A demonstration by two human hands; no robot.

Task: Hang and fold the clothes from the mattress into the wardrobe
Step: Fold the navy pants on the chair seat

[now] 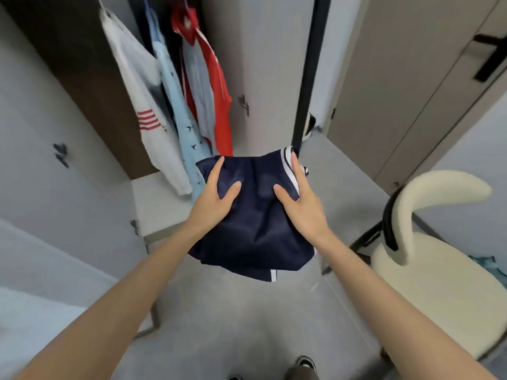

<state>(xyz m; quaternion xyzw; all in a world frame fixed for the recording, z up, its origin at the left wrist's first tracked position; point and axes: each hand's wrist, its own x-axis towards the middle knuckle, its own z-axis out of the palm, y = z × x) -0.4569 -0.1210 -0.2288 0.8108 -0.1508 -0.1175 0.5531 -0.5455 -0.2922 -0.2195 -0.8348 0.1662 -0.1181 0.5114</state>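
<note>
Fingers (218,167) of the left hand (216,196) and the right hand (299,196) clasp a folded navy garment (252,231) from either side, thumbs pressed on top. They hold it in the air before the open wardrobe (82,78), just below the hanging clothes (192,105). Its near edge sags loose, so I'd guess the fold could slide apart, or snag those hems, on the way to the pale ledge (156,198).

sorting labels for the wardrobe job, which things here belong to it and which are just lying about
Job: navy garment, held by left hand and right hand; wardrobe; hung clothes.
Lying about: cream chair; room door; shoe.
</note>
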